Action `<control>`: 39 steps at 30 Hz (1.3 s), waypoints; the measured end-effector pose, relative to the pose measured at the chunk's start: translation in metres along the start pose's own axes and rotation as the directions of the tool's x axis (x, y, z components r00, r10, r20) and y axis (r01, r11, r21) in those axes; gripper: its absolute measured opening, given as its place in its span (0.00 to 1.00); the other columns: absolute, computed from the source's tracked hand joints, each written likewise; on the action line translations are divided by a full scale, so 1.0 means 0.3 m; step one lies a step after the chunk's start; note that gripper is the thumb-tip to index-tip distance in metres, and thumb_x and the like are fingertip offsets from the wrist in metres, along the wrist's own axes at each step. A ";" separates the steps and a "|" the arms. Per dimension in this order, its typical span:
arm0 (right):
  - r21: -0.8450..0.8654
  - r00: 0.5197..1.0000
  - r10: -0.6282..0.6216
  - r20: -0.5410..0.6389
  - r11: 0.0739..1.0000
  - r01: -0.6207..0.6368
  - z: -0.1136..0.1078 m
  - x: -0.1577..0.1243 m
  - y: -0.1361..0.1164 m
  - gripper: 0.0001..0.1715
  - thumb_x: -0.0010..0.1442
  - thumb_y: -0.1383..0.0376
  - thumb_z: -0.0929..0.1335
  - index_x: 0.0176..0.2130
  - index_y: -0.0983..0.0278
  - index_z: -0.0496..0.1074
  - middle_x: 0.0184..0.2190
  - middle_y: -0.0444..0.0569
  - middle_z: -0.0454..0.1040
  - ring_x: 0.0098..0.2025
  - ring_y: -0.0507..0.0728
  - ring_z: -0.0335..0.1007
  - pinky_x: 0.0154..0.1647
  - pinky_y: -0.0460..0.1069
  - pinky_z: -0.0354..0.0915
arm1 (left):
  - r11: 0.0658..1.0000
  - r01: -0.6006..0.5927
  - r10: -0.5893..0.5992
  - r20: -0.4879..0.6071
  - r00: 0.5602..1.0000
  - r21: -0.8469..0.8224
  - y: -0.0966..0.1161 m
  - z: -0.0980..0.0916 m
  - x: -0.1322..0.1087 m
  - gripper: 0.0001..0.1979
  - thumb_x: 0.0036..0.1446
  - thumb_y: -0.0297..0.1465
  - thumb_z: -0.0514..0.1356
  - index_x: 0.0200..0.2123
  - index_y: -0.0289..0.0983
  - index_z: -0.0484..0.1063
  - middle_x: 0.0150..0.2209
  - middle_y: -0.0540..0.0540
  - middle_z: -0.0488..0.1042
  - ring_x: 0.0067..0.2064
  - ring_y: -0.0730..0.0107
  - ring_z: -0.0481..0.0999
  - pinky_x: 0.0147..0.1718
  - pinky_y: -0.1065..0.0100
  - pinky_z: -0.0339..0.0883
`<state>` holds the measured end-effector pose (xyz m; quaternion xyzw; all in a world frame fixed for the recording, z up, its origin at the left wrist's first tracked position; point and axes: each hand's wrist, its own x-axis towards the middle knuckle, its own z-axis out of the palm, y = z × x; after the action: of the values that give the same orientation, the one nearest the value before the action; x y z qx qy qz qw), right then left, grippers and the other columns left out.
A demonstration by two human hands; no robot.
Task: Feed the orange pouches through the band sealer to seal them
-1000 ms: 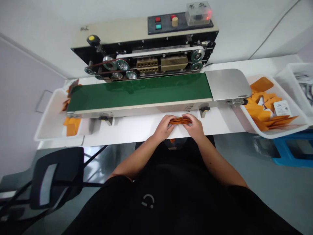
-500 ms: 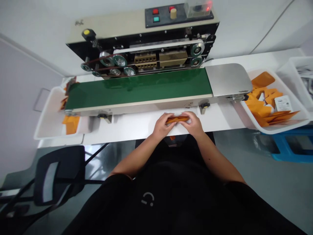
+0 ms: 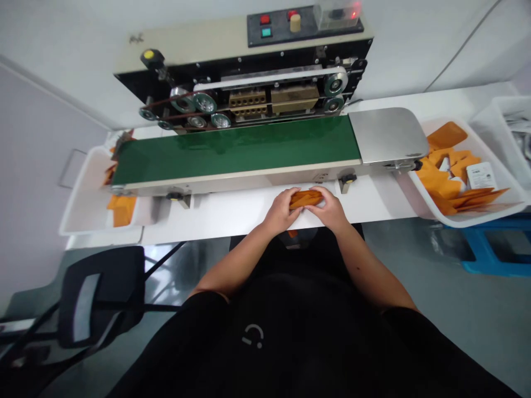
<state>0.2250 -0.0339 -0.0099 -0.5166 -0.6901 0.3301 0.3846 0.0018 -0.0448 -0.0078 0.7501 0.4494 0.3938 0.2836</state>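
Both hands meet at the near edge of the white table (image 3: 232, 215), gripping a small stack of orange pouches (image 3: 306, 198) between them. My left hand (image 3: 280, 211) curls round the stack's left end. Its right end is pinched by my right hand (image 3: 331, 209). Just beyond the hands runs the green conveyor belt (image 3: 236, 150) of a band sealing machine (image 3: 244, 72). No pouch lies on the belt.
A white bin (image 3: 456, 218) at the right holds several orange pouches and a white packet. Another white tray (image 3: 85, 193) at the belt's left end holds orange pouches. A black chair (image 3: 95, 298) stands at lower left; a blue stool (image 3: 493, 249) sits under the right bin.
The hands have stayed at the table edge, shifting the orange stack slightly between the fingers. The camera view has dropped a little.
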 end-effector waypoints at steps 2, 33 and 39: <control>0.028 0.997 -0.042 -0.063 0.999 0.044 -0.002 -0.007 0.009 0.29 0.59 0.56 0.76 0.58 0.60 0.75 0.55 0.54 0.78 0.58 0.64 0.76 0.63 0.60 0.71 | 0.997 -0.025 0.025 0.000 1.000 -0.077 -0.001 0.000 -0.006 0.27 0.67 0.36 0.64 0.66 0.39 0.64 0.60 0.34 0.73 0.61 0.51 0.76 0.62 0.48 0.71; 0.011 0.989 -0.110 -0.103 0.994 0.112 -0.027 -0.017 -0.022 0.19 0.65 0.58 0.72 0.54 0.59 0.78 0.56 0.55 0.76 0.58 0.62 0.76 0.50 0.56 0.80 | 0.992 0.038 -0.047 -0.074 0.996 -0.118 0.001 -0.004 -0.003 0.31 0.66 0.39 0.66 0.67 0.38 0.62 0.59 0.35 0.76 0.60 0.53 0.78 0.61 0.51 0.74; -0.040 0.990 -0.101 -0.100 0.994 0.097 -0.026 -0.026 -0.009 0.18 0.65 0.60 0.72 0.54 0.60 0.78 0.51 0.53 0.79 0.48 0.60 0.79 0.50 0.57 0.79 | 0.998 0.057 -0.060 -0.085 0.995 -0.038 -0.007 -0.003 -0.008 0.26 0.65 0.39 0.67 0.63 0.41 0.69 0.56 0.38 0.78 0.57 0.53 0.80 0.59 0.50 0.75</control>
<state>0.2317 -0.0417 -0.0052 -0.5047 -0.7001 0.2716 0.4259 -0.0007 -0.0460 -0.0097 0.7139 0.4757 0.4251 0.2888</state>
